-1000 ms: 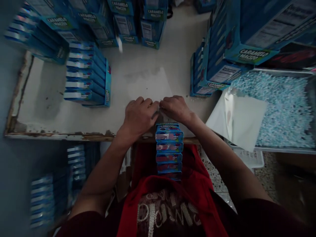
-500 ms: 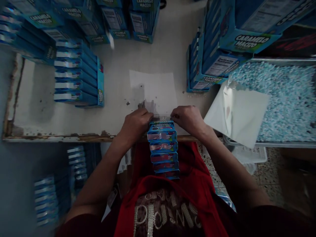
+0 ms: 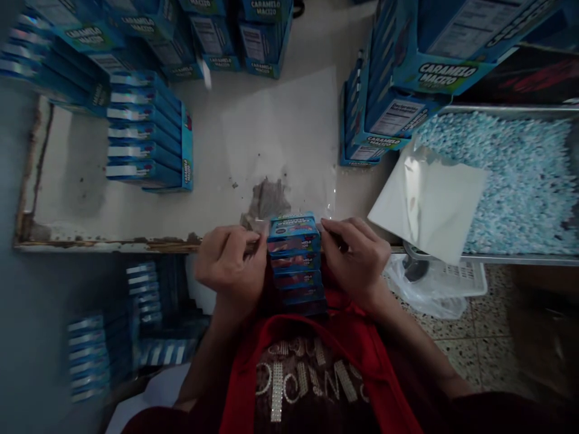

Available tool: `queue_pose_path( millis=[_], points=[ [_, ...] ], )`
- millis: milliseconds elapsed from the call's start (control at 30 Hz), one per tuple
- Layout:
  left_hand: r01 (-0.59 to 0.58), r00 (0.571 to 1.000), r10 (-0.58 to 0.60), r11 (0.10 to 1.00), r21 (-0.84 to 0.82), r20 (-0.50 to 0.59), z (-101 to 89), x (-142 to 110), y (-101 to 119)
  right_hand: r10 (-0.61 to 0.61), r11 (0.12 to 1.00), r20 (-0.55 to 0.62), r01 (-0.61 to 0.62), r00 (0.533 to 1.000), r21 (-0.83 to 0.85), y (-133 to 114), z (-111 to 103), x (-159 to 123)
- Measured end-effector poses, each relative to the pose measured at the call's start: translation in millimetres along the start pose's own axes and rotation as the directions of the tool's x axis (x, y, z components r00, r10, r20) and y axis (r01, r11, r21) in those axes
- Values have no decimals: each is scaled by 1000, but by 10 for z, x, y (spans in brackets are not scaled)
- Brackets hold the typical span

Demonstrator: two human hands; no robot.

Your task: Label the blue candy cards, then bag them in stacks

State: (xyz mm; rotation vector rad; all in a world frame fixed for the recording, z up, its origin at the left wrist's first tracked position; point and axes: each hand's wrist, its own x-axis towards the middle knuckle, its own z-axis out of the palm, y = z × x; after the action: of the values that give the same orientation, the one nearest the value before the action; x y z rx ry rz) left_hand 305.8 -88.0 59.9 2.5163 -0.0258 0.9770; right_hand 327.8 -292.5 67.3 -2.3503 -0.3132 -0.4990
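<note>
A row of blue candy boxes [image 3: 294,244] stands at the table's front edge, against the red apron, between my two hands. Clear plastic film [image 3: 312,181] lies spread on the table beyond the boxes, faint against the pale surface. My left hand [image 3: 233,256] is closed beside the boxes, its thumb and fingers pinching the film near their left side. On the right side, my right hand [image 3: 355,250] pinches the film near the boxes' upper corner. The film's edges between the fingers are hard to make out.
Blue boxed packs [image 3: 147,129] stand at left, with more stacked behind. A tall stack of packs [image 3: 393,114] rises at right. Clear sheets [image 3: 429,205] overlap a metal tray of small blue-white wrapped candies [image 3: 520,181]. A white basket [image 3: 465,277] sits below the table edge.
Both hands have come back towards my body and moved apart to either side of the boxes, drawing film with them. More film now shows on the table beyond the boxes.
</note>
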Motion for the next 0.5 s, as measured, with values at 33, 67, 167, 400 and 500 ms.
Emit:
queue_pose_path(
  millis=[33,67,167,400,500],
  points=[
    [-10,999,9,1000,-16,-46,59,-66,-13,-53,998,-34,52,998,-30,21,16,-36],
    [-14,998,12,1000,-26,-61,115,-127,-35,-99,994,-55,95,994,-61,45,27,-59],
    [30,1000,-30,999,-21,11,222,-242,-118,-179,977,-57,171,982,-129,85,30,-74],
    [16,981,0,997,-80,195,7,-77,-146,5,1000,-34,-5,999,13,-23,30,-121],
    [-28,987,39,997,-76,155,-13,-226,-193,-128,990,-75,124,989,-65,109,66,-247]
  ],
)
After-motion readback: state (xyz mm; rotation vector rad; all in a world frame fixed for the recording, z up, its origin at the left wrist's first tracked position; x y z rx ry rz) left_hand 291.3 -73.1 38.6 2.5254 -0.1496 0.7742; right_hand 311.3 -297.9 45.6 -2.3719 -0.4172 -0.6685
